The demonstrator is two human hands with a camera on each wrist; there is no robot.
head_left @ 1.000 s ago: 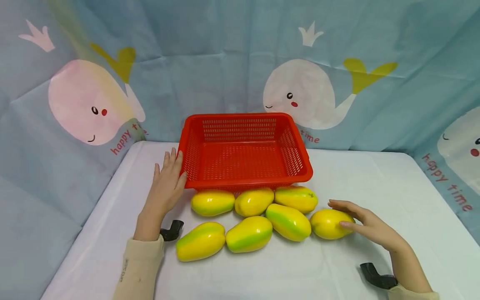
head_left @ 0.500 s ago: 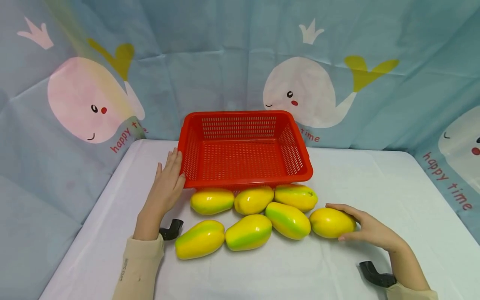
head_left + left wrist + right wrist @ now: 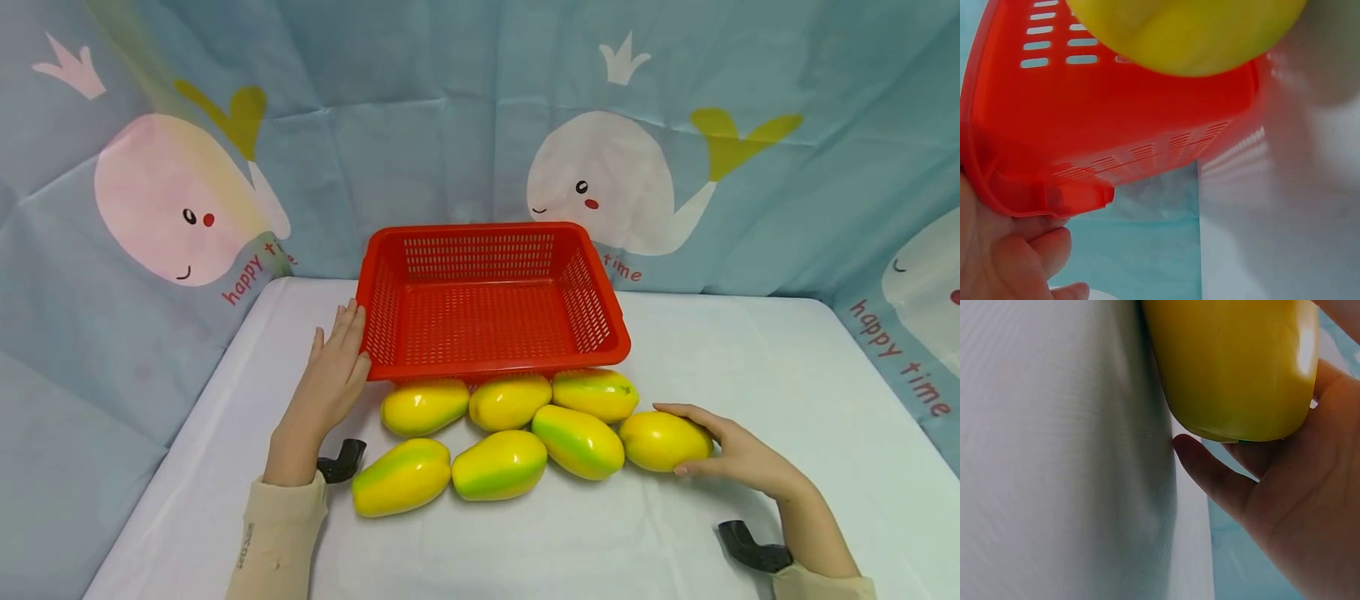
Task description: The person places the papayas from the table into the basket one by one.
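Note:
In the head view, my left hand point(image 3: 330, 367) touches the left rim of a red plastic basket point(image 3: 487, 365), its fingers lying fairly straight along the side. The left wrist view shows those fingers point(image 3: 1022, 256) beneath the basket's corner lip. My right hand point(image 3: 750, 454) holds a yellow papaya point(image 3: 663, 442) at the right end of the group, thumb on the near side and fingers on the far side. That papaya point(image 3: 1235, 369) fills the top of the right wrist view and appears to rest on the table. The basket has nothing in it.
Several more yellow-green papayas lie in front of the basket, among them a front-left papaya point(image 3: 402, 477) and a middle papaya point(image 3: 500, 465). They sit on a white cloth-covered table point(image 3: 570, 550). A blue whale-print curtain point(image 3: 450, 150) stands behind and at both sides.
My right hand's thumb and fingers have settled round the near and far sides of the right-end papaya. My left hand has stayed at the basket's rim.

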